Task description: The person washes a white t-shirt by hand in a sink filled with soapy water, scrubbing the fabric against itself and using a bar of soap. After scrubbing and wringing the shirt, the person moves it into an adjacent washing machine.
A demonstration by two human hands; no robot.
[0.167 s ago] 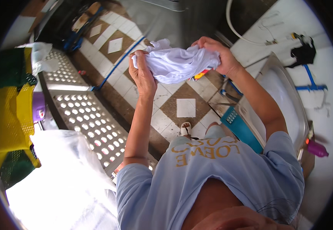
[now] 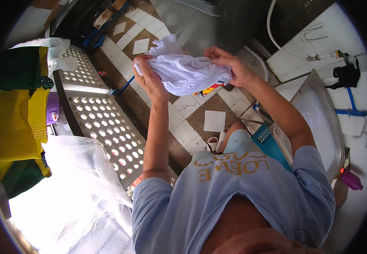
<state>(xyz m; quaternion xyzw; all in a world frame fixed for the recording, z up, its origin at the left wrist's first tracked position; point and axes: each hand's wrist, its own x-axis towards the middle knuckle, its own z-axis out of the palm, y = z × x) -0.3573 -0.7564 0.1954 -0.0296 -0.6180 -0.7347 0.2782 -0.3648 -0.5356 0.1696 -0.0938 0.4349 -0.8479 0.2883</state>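
A person's two hands grip a bunched white cloth between them, held out above a tiled floor [image 2: 214,121].
The left hand [image 2: 151,81] is closed on the left end of the bunched white cloth [image 2: 186,73], and the right hand [image 2: 236,70] clasps its right end; a red-and-yellow patch [image 2: 208,89] shows along the lower edge, just beside the right hand. Nearer the body than the grip, to its right, stands a slotted teal plastic basket [image 2: 280,154]; farther right lies a metal-rimmed sink basin [image 2: 318,112], with a purple bottle [image 2: 351,180] past it. Left of the grip runs a perforated metal panel [image 2: 108,133], and farther left hangs yellow-and-green mesh fabric [image 2: 14,122].
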